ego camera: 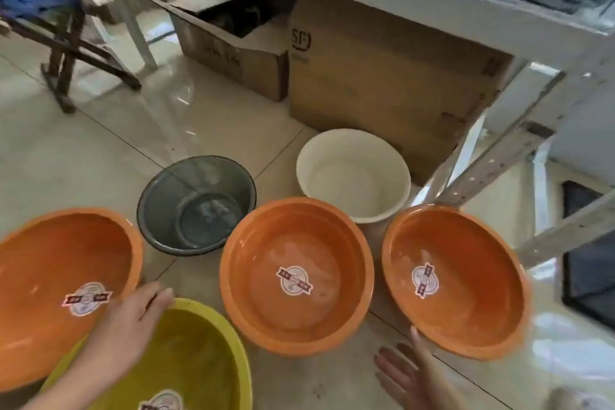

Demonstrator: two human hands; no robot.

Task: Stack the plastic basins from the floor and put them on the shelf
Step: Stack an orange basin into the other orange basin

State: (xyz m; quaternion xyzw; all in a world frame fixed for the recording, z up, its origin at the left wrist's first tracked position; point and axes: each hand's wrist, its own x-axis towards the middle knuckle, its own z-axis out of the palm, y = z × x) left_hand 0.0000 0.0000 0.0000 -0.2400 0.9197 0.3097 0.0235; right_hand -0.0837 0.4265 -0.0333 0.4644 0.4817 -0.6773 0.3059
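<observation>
Six basins (296,276) on floor; left hand (133,326) grips yellow basin (186,359); right hand (409,373) spread.

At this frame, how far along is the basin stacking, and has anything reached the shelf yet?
Nothing looks done: three orange plastic basins, a grey one, a white one and a yellow one sit separately on the floor. In hand: the left hand rests on the yellow rim; the right hand is open by the rightmost orange basin. Stacking and shelving on the white metal shelf remain.

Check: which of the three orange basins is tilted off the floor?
The rightmost orange basin, beside the shelf leg; right hand at its near rim. The other two sit flat.
</observation>
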